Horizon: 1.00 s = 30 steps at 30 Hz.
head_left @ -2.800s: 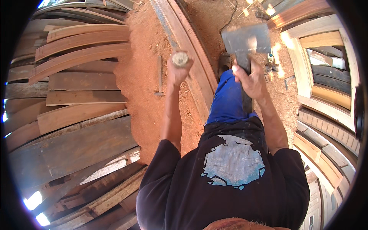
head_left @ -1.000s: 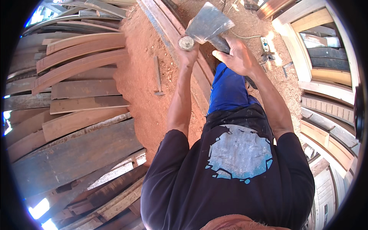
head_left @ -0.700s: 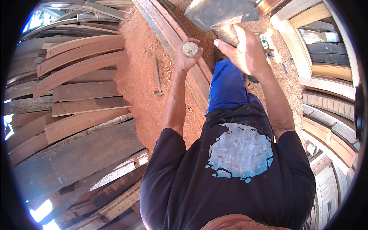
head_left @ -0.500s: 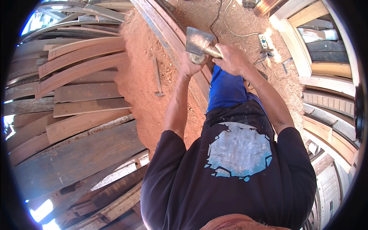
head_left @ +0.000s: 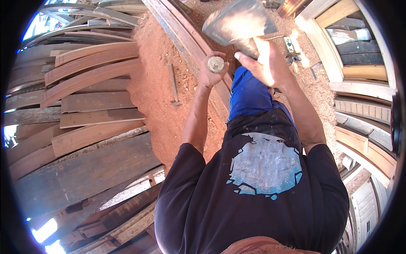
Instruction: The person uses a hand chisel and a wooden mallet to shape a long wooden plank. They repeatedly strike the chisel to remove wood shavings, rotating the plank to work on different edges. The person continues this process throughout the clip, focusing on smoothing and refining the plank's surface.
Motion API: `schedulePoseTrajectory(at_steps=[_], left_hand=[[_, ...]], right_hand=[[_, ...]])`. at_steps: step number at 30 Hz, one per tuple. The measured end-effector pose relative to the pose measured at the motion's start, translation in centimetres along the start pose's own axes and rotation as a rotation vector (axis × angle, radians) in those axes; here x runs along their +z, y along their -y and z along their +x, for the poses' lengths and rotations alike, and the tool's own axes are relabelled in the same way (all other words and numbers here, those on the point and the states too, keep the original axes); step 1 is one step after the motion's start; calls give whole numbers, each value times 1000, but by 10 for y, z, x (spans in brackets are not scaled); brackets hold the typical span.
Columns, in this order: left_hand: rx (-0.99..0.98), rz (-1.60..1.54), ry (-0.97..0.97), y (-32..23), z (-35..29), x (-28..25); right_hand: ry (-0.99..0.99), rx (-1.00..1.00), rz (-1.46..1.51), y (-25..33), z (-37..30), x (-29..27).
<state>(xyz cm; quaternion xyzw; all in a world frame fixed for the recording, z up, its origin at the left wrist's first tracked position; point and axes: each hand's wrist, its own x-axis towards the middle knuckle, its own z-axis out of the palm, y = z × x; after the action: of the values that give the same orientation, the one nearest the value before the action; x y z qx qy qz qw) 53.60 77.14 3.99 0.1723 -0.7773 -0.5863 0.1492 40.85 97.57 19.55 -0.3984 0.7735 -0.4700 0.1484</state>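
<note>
My left hand (head_left: 207,76) is wrapped round an upright chisel (head_left: 215,64). Only the round, worn end of its handle shows, facing up; the blade is hidden beneath the hand. Above and to the right, my right hand (head_left: 270,65) grips a wooden mallet (head_left: 239,23) by its handle. The broad mallet head is raised apart from the chisel and slightly blurred. Under my left hand runs a long reddish wooden beam (head_left: 179,26), slanting from the far left toward my legs.
A hammer (head_left: 173,84) lies on the reddish sawdust to the left. Curved and straight planks (head_left: 95,59) are stacked along the left side. A power strip (head_left: 289,45) with a cable sits on the ground at the far right. Wooden frames (head_left: 327,53) stand along the right.
The mallet has risen from beside the chisel's handle end, up and to the right with my right hand. My left hand stays nearly in place, and the handle end now shows fully.
</note>
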Motion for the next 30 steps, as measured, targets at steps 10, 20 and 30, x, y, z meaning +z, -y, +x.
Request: schedulePoseTrajectory(at_steps=[10, 20, 30], left_hand=[[-1, -179, -294, 10, -10, 26], [36, 7, 1, -7, -31, 10], [18, -59, -227, 12, -37, 33]], right_hand=[[235, 222, -65, -33, -31, 17], [9, 20, 47, 18, -41, -12], [257, 190, -106, -24, -65, 19]])
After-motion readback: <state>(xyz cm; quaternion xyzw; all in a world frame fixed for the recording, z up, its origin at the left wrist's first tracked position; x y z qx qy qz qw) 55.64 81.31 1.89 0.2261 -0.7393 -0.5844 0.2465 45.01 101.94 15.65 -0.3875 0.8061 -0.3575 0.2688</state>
